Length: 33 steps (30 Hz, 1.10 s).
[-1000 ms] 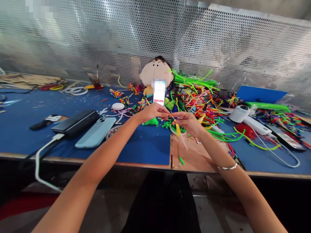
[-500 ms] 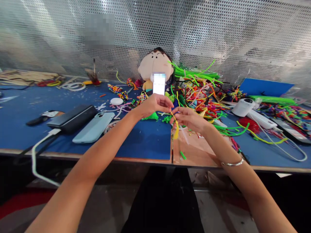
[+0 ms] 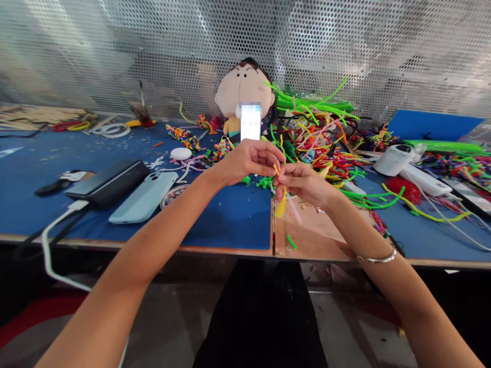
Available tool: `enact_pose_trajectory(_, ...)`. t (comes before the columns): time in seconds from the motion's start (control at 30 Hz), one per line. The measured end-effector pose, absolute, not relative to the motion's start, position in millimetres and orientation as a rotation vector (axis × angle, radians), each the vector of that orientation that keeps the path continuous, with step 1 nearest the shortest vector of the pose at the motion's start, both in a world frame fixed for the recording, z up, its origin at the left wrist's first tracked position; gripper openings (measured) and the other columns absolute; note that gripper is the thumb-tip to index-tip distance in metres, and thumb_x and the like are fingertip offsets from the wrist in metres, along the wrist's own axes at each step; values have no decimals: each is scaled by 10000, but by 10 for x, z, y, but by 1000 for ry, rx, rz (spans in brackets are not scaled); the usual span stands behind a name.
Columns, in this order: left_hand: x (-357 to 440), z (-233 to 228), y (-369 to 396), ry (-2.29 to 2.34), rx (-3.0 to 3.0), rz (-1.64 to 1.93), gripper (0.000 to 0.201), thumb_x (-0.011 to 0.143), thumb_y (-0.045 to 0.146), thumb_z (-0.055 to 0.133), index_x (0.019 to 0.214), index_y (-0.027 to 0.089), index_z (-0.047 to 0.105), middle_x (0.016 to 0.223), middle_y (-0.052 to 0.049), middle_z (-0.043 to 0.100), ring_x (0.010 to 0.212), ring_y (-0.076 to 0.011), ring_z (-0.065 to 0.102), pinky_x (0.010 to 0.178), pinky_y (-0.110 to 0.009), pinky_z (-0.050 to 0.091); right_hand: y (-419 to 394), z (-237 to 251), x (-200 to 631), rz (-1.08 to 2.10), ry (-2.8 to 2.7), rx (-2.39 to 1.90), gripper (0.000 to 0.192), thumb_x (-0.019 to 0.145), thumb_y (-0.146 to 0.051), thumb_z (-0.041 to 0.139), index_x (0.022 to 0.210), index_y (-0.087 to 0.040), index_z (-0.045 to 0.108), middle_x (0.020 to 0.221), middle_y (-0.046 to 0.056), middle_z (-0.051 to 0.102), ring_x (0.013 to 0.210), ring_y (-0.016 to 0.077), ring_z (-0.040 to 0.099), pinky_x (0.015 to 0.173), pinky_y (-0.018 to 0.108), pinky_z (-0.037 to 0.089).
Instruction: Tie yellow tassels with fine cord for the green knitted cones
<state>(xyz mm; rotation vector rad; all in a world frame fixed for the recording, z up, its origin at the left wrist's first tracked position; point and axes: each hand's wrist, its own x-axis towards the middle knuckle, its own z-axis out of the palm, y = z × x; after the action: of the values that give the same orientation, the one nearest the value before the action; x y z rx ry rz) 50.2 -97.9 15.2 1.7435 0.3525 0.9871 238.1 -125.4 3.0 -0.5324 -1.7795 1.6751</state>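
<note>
Left hand [image 3: 249, 161] and right hand [image 3: 303, 182] together, both pinching yellow pipe cleaner [image 3: 281, 200]; twisting under way, tail unshaped, hanging loose.

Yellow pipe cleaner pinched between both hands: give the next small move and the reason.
Probably bend the short upper end over with the left hand while the right hand keeps its pinch. Both hands grip the thin yellow pipe cleaner close together above the blue work table, and its longer fuzzy end hangs free below.
</note>
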Motion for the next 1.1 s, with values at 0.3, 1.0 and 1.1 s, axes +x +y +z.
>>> enact_pose_trajectory(0.3,497,132,-980,441,1794,1013,299,615,199,789,889,145,684,758,-13,679,678,-113,652,653,-227,542,-1272,38,2364,1624,-1733,-617,225,747,-371,702,742,-166,611,621,-9,660,555,100,621,612,253,486)
enact_pose_trajectory(1.0,593,62,-960,492,1762,1113,440,626,68,694,1053,148,619,784,14,584,677,-68,577,619,-177,490,-1172,-46,2322,1327,-1600,-652,217,675,-294,722,730,-173,551,649,-17,661,658,122,654,701,272,499)
enact_pose_trajectory(1.1,587,55,-946,505,1771,1098,464,627,79,694,1076,156,607,811,8,577,677,-75,580,622,-193,509,-1162,-67,2316,1281,-1581,-662,165,674,-264,697,712,-176,562,658,-25,640,668,114,623,685,259,469)
